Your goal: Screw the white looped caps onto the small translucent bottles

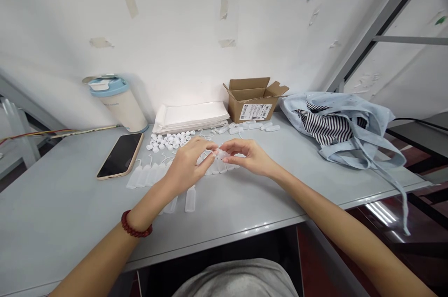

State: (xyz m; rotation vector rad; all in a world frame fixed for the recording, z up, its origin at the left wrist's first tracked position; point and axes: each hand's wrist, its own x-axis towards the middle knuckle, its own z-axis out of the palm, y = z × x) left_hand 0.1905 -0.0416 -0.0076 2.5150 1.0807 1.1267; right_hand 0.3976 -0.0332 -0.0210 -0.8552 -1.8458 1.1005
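A small translucent plastic bottle (223, 153) is pinched between the thumb and fingers of my right hand (250, 156). My left hand (189, 162) is closed at the bottle's left end, its fingertips pinching around the tip; the exact piece between them is partly hidden. Under and beside my hands lie rows of similar bottles (143, 175), some with thin curved spouts. A single bottle (190, 199) lies nearer the front edge, by my left wrist. Behind my left hand sits a pile of small white caps (168, 141).
A phone (120, 156) and a tumbler (122, 105) stand left on the grey table (70, 213). White sheets or pouches (192, 117) are stacked along the wall. An open cardboard box (255, 105) is behind more bottles (252, 125). A light-blue cloth bag (336, 124) lies right.
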